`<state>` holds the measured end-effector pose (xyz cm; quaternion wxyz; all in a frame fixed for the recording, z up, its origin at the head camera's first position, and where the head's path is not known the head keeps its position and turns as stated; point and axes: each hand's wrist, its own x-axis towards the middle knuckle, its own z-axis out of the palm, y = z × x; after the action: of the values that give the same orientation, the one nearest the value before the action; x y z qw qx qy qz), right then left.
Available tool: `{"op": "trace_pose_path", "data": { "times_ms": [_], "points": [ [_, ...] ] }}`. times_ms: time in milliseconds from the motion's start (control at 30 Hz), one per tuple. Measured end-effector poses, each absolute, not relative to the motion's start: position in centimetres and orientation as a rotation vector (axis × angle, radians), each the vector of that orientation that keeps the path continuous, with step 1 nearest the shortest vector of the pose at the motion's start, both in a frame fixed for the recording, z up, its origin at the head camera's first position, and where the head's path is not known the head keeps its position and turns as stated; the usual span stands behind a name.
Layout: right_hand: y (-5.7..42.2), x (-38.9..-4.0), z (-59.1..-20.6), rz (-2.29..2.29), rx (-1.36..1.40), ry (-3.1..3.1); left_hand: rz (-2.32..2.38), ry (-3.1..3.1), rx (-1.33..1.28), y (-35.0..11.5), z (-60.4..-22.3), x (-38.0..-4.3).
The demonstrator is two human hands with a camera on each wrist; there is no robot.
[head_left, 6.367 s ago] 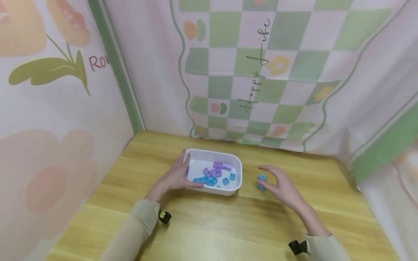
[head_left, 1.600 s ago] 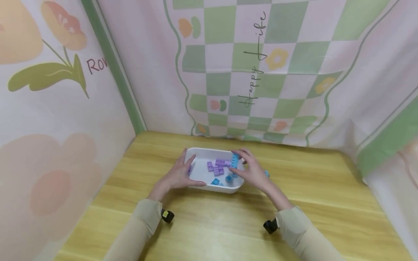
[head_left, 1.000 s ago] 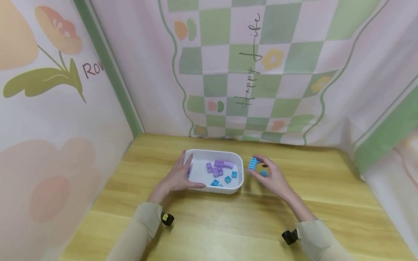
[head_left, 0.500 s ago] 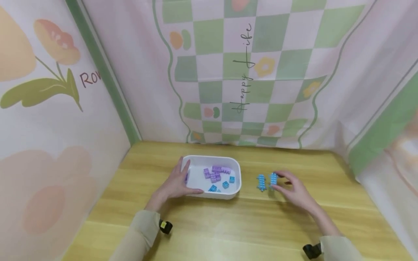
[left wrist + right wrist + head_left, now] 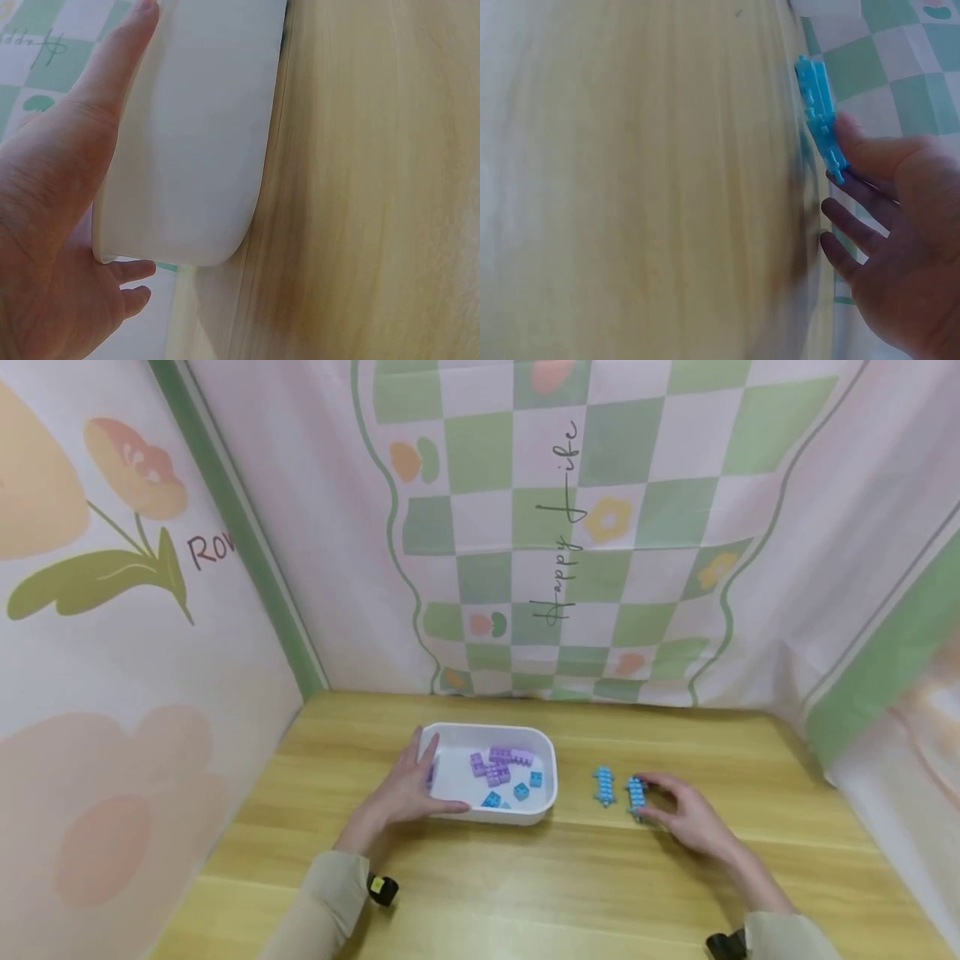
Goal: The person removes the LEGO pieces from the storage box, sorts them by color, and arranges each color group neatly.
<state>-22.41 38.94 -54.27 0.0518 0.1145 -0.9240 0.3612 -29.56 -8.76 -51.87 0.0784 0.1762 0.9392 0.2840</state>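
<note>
My left hand (image 5: 401, 785) grips the left end of a white plastic box (image 5: 551, 777), with its thumb along the front rim. In the left wrist view the box's smooth wall (image 5: 199, 127) stands beside that thumb. Inside the box lie several purple building blocks (image 5: 497, 773) and a few small blue ones (image 5: 521, 791). Right of the box, my right hand (image 5: 693, 818) pinches a blue building block (image 5: 636, 795) with side pegs between thumb and forefinger, down at the tabletop. A similar blue block (image 5: 604, 786) lies just left of it, parallel and apart.
The wooden table (image 5: 480, 893) runs back to a checkered curtain (image 5: 555, 527). A flowered curtain (image 5: 135, 693) closes off the left side. Black wrist cameras (image 5: 382, 889) sit at both cuffs.
The right hand has taken a blue pegged block out from over the box and brought it right, down beside the first one. The left hand has stayed on the box.
</note>
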Motion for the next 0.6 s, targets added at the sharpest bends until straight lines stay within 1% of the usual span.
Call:
{"op": "trace_pose_path", "data": {
  "times_ms": [367,600],
  "points": [
    [38.63,-22.91,-54.64,1.071,0.411,-2.850,0.848,2.817,0.516,-9.03,-51.90,-29.37],
    [38.13,-23.04,-53.71,1.065,0.364,-2.777,0.864,2.806,0.536,-8.81,-51.35,-29.33]
  ]
}}
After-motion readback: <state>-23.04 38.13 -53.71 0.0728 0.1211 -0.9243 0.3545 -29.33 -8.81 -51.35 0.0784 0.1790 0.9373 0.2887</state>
